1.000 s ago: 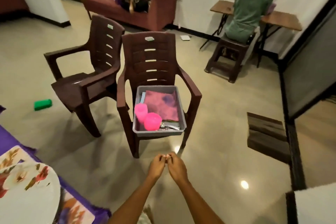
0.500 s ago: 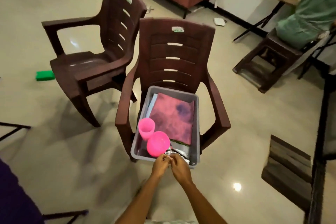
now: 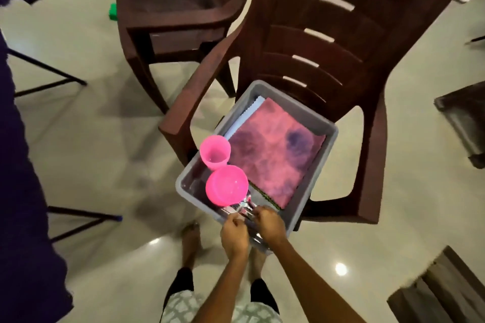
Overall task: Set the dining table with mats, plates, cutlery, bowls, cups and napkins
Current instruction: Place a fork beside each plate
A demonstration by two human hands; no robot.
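A grey plastic bin (image 3: 329, 126) sits on the seat of a brown plastic chair (image 3: 341, 34). Inside it stand a pink cup (image 3: 215, 152) and a pink bowl (image 3: 227, 185), beside a folded pink and purple mat (image 3: 275, 152) lying on other flat things. Shiny metal cutlery (image 3: 246, 206) lies at the bin's near end. My left hand (image 3: 234, 235) and my right hand (image 3: 267, 223) are both at that near end, fingers curled down among the cutlery. What each hand grips is hidden by the fingers.
A second brown chair (image 3: 170, 8) stands to the left behind. The purple-covered table edge (image 3: 23, 191) with black metal legs runs down the left side. A dark stool (image 3: 467, 123) is at right, a green block (image 3: 113, 10) on the tiled floor.
The view has come much closer to the chair and bin. My two hands, held together in the air before, have reached down into the bin's near end onto the cutlery.
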